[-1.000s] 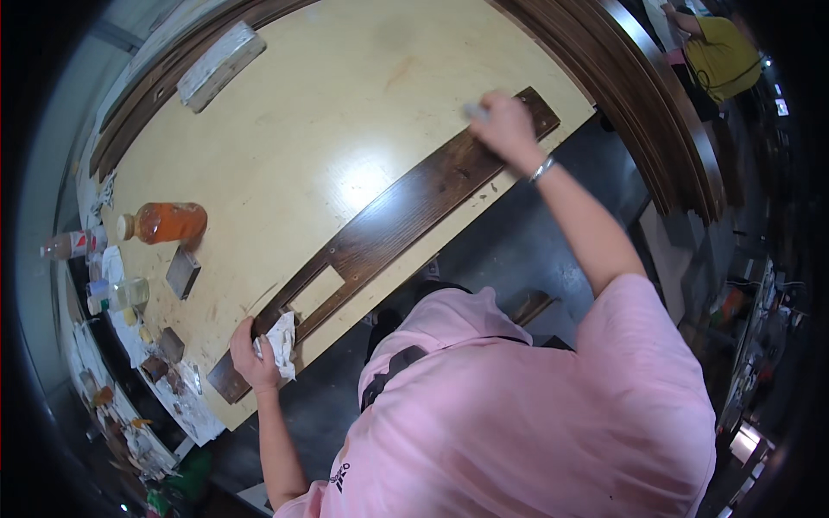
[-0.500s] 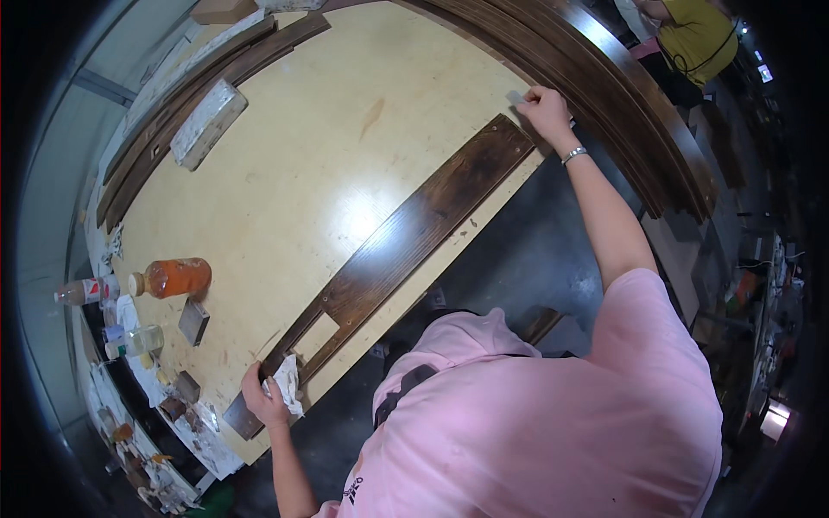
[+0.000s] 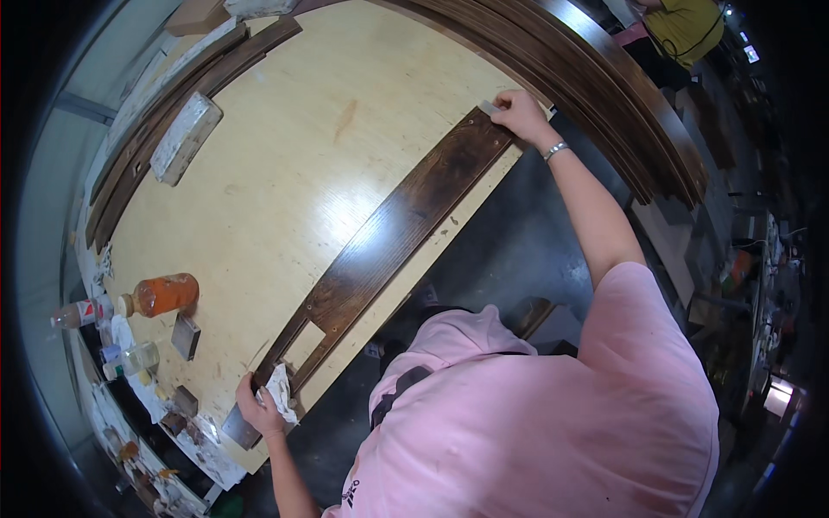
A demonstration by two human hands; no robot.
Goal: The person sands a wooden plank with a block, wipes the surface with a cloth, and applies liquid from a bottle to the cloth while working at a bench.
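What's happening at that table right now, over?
Left hand at near end of dark board, crumpled white wad beside it. Right hand pinching small pale piece at far end. Orange bottle off left, apart from board.

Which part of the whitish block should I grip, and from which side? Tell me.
Grip the whitish block across its narrow width, around mid-length, probably best from above and its right. It is long and straight-sided, and dark wooden strips run close along its left, likely leaving less room there than over the pale tabletop to its right.
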